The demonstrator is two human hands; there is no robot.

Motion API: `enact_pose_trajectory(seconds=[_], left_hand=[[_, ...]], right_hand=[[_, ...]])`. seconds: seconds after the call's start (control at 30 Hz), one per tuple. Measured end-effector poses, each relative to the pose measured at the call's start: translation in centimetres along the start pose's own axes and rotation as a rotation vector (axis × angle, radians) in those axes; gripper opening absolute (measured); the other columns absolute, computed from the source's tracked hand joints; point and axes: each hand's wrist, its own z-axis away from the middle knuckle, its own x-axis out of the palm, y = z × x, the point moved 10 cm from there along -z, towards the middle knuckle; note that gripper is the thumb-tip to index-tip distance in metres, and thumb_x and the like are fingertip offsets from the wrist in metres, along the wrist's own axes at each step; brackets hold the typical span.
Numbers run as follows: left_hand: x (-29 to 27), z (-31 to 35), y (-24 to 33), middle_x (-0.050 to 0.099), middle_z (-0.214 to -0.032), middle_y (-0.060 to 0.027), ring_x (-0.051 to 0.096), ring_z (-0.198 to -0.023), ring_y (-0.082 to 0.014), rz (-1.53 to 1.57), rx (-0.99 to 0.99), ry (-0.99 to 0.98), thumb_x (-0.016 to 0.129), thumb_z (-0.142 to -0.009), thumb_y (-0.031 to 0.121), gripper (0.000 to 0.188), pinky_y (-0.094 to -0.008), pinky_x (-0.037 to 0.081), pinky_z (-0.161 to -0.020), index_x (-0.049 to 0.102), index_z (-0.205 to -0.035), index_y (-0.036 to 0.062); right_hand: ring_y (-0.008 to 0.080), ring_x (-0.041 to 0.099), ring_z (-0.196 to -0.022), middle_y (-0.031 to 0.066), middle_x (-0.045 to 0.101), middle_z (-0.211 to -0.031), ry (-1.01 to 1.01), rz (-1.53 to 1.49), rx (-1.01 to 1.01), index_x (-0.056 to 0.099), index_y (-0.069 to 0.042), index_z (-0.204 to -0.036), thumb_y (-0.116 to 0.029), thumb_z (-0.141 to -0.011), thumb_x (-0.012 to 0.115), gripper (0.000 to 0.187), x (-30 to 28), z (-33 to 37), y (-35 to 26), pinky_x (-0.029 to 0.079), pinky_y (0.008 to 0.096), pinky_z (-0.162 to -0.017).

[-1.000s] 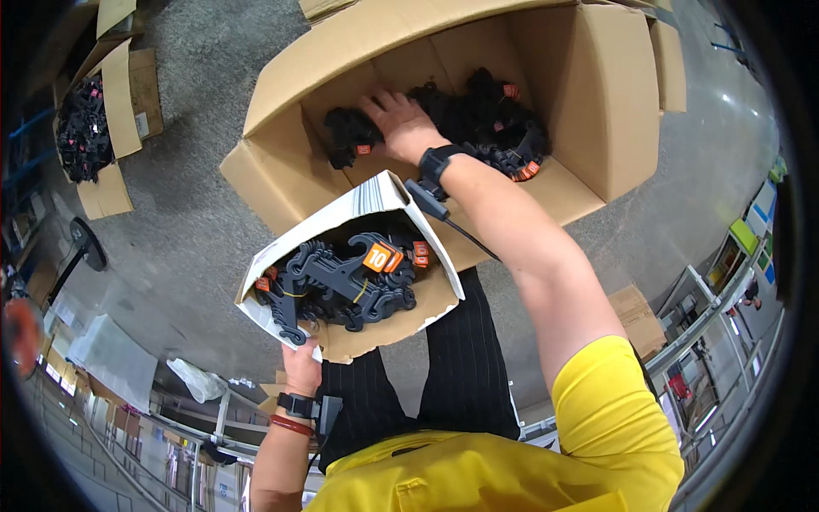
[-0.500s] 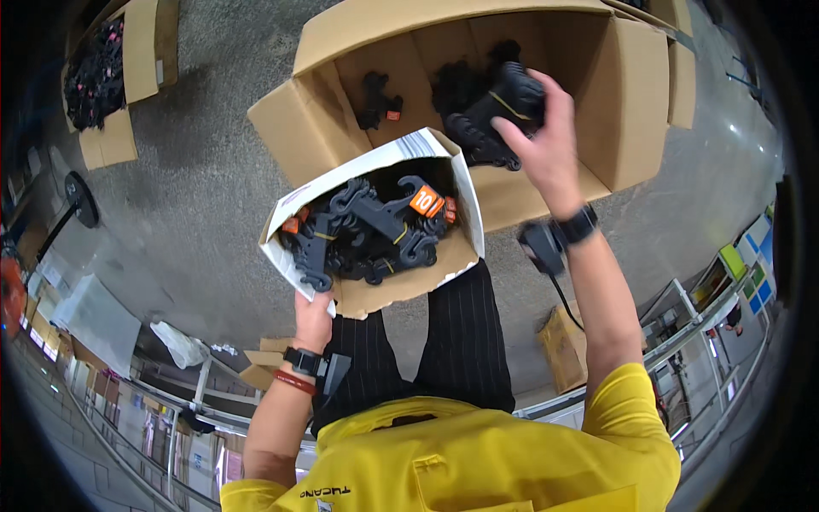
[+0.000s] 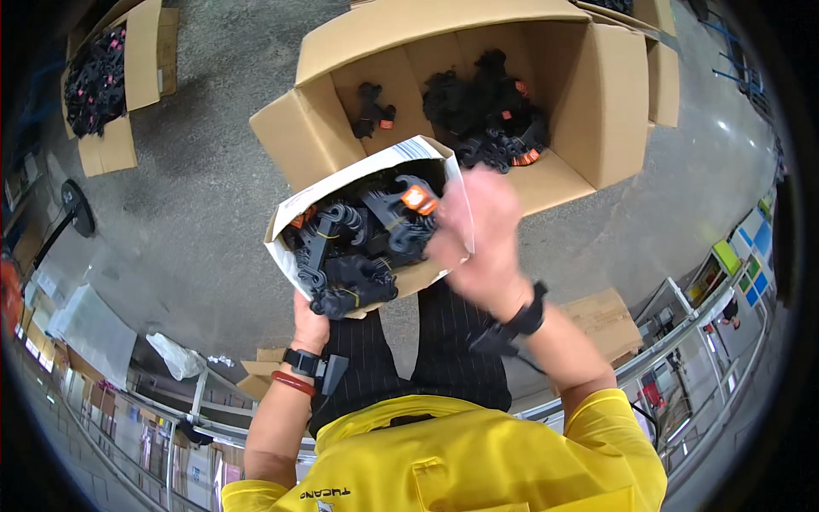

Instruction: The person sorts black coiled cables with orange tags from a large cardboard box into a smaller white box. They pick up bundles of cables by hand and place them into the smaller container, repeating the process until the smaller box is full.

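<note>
Cardboard forms the landmark: a small white-skinned cardboard box (image 3: 363,235), held tilted above the person's lap and heaped with black plastic clips with orange tabs (image 3: 358,243). The left hand (image 3: 309,322) grips the underside of this box at its near edge, fingers closed on the cardboard. The right hand (image 3: 479,232) sits at the right rim of the box, motion-blurred; it touches or overlaps the heap, but whether the fingers are closed on a clip cannot be told. Beyond the small box, on the grey concrete floor (image 3: 196,205), stands a large open brown corrugated carton (image 3: 597,102) with more of the same black clips in its bottom. Risk: the heap rises above the rim, and one clip overhangs the near edge. With single-handed support from below, a further tilt would likely spill clips onto the floor. Tangled clips may also drag neighbours out.
</note>
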Motion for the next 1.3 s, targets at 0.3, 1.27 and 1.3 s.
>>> enact_pose_trajectory(seconds=[0.3,1.27,1.3], left_hand=[[-0.4,0.0,1.3,0.052,-0.115,-0.0038,0.050,-0.103,-0.0163,-0.032,-0.039,-0.063,0.044,-0.075,-0.001,0.047,-0.0282,0.038,-0.090,0.044,-0.122,-0.0001],[1.8,0.5,-0.9,0.052,-0.106,-0.0059,0.051,-0.100,-0.0221,0.137,-0.245,-0.018,0.042,-0.062,-0.015,0.054,-0.0328,0.040,-0.090,0.045,-0.113,0.0015],[1.9,0.7,-0.6,0.052,-0.106,-0.0060,0.051,-0.100,-0.0222,0.146,-0.243,-0.003,0.042,-0.062,-0.015,0.053,-0.0329,0.040,-0.090,0.045,-0.113,0.0013]], right_hand=[[0.0331,0.041,-0.115,0.0145,0.044,-0.125,-0.533,0.245,-0.008,0.045,-0.013,-0.124,-0.009,-0.070,0.063,0.057,15.7,-5.3,15.9,0.037,0.0412,-0.095],[0.0224,0.043,-0.116,0.0146,0.045,-0.123,-0.034,-0.759,0.828,0.043,-0.002,-0.123,0.001,-0.080,0.052,0.044,1.8,10.4,5.9,0.038,0.0329,-0.094],[0.0243,0.045,-0.113,0.0161,0.048,-0.118,-0.043,-0.581,0.858,0.043,-0.001,-0.122,0.000,-0.080,0.052,0.044,2.3,11.3,6.4,0.039,0.0335,-0.092]])
